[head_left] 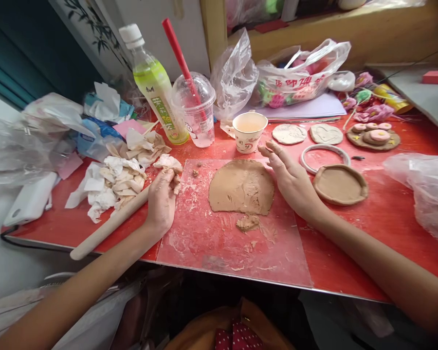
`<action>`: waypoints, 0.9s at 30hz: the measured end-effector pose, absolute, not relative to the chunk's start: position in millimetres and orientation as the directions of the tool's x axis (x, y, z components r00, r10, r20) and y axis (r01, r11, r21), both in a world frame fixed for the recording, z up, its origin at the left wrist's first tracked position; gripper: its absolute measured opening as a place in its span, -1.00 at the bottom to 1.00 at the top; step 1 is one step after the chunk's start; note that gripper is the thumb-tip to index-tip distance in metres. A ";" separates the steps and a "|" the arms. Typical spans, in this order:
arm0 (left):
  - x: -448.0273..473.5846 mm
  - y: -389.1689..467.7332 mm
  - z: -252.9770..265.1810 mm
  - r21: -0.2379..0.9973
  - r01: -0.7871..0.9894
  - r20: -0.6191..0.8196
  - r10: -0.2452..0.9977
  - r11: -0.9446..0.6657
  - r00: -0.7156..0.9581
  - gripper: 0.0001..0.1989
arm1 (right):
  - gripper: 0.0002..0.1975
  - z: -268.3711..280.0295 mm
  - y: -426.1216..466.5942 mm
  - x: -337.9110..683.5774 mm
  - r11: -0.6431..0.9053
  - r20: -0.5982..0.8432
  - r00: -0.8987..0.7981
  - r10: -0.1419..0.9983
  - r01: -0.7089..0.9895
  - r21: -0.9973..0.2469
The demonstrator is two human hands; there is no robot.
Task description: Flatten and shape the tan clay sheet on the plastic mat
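My left hand [162,200] is at the left edge of a clear sheet [190,243], its fingers curled around a crumpled tissue [168,163]. Beside and partly behind that hand lies a wooden rolling pin [111,223]. My right hand [294,182] is open, with fingers stretched toward a paper cup [248,141] of cloudy liquid; it holds nothing. Between the hands, a flattened slab of brown clay [237,187] rests on the sheet, its surface rough on the right half. A small torn clay scrap [247,223] sits just below the slab.
Crumpled tissues [113,184] lie on the left, near a green drink bottle [156,92] and a plastic cup [197,126] with a red straw. To the right are a tape ring [324,149], a shallow clay dish [340,184], clay discs [289,133] and a plastic bag [430,194].
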State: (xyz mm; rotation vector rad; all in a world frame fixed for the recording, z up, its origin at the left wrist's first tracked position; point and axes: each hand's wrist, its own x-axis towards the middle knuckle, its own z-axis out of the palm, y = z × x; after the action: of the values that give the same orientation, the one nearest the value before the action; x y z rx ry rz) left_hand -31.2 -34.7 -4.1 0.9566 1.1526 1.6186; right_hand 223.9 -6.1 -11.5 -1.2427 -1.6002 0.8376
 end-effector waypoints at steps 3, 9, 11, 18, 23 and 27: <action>-23.2 -39.2 -0.3 0.967 0.162 0.209 0.976 -0.197 -0.060 -0.84 | -0.55 -11.3 -7.6 222.8 0.297 0.285 -0.089 0.954 0.383 -0.875; 10.6 -49.8 16.2 0.521 0.447 0.234 0.625 -0.727 0.745 -0.69 | -0.55 -8.0 -9.4 219.1 0.368 0.349 -0.124 0.929 0.414 -0.833; 19.8 -50.2 16.4 0.341 0.447 0.197 0.528 -0.827 0.826 -0.71 | -0.54 -6.9 -9.8 218.6 0.380 0.363 -0.125 0.923 0.437 -0.815; 18.7 -44.8 8.0 0.249 0.477 0.078 0.508 -0.843 0.858 -0.44 | -0.50 -4.8 -10.7 218.9 0.395 0.376 -0.144 0.915 0.495 -0.774; 16.6 -37.3 8.2 0.195 0.474 0.076 0.495 -0.859 0.865 -0.26 | -0.53 -5.0 -10.7 218.8 0.415 0.390 -0.159 0.907 0.497 -0.763; 21.0 -32.1 7.4 0.087 0.413 0.110 0.421 -0.906 0.900 -0.29 | -0.54 -6.2 -10.0 218.2 0.382 0.363 -0.130 0.923 0.440 -0.813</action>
State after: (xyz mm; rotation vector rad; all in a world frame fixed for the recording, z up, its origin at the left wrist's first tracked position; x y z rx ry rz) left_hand 21.0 -32.1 7.4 3.0024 0.6599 0.1951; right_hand 218.2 -10.0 -6.2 -1.2035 -1.7376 0.6702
